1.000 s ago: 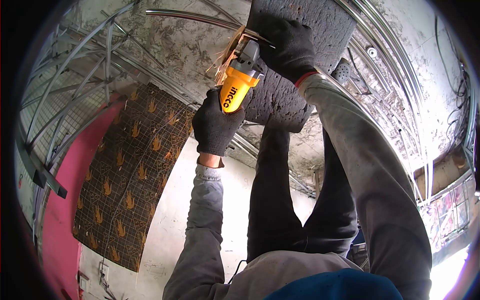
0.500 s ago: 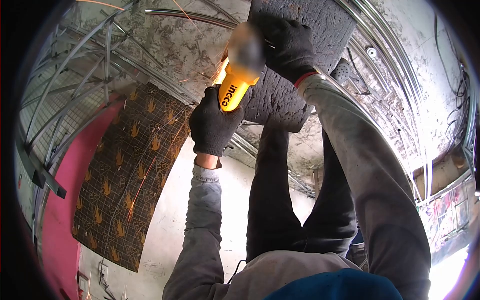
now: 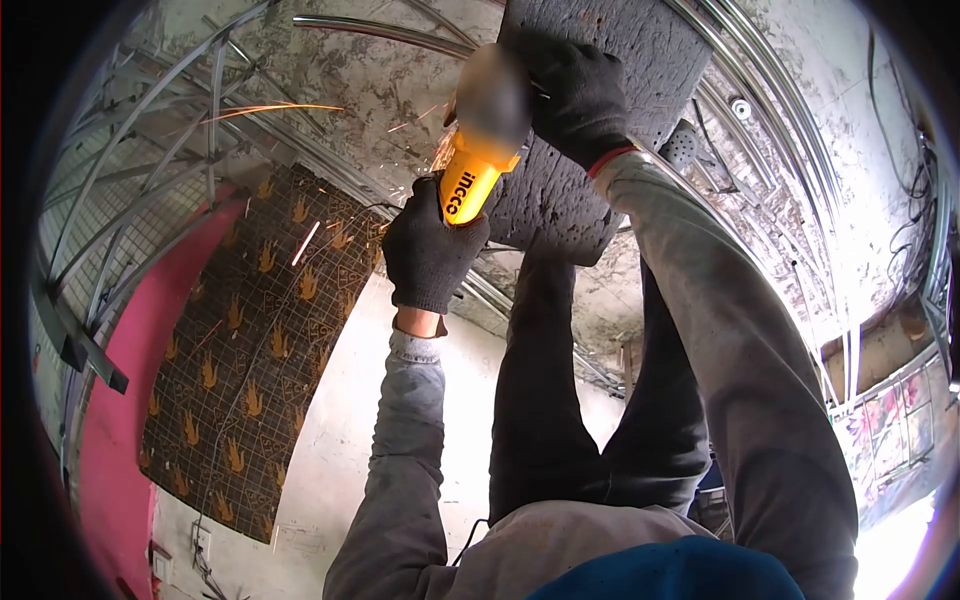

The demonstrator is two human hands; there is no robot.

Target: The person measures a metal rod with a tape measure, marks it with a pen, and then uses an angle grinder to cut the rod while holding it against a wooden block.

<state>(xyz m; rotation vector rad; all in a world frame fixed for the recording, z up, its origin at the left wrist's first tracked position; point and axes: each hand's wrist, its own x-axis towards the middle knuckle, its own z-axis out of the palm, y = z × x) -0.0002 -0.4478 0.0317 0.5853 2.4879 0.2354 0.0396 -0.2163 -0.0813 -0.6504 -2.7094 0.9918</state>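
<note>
My left hand [image 3: 435, 248], in a dark knit glove, is wrapped round the yellow body of an angle grinder [image 3: 468, 185]. The grinder's head is blurred, so its disc cannot be made out. Sparks [image 3: 275, 107] fly off to its left. My right hand [image 3: 580, 100], gloved too, is closed beside the grinder's head, over a dark pitted block [image 3: 570, 190]. A small bright edge shows by its fingers, but what they grip is hidden.
Long shiny metal tubes [image 3: 780, 100] lie along the right, and a metal framework [image 3: 150, 170] stands at the left. Below it hangs a dark patterned sheet [image 3: 250, 370] beside a pink panel [image 3: 120, 440]. A round perforated piece [image 3: 680, 145] lies right of the block.
Both hands and the grinder stay almost in place. The spark pattern differs, with long orange streaks now at upper left. The view has shifted slightly.
</note>
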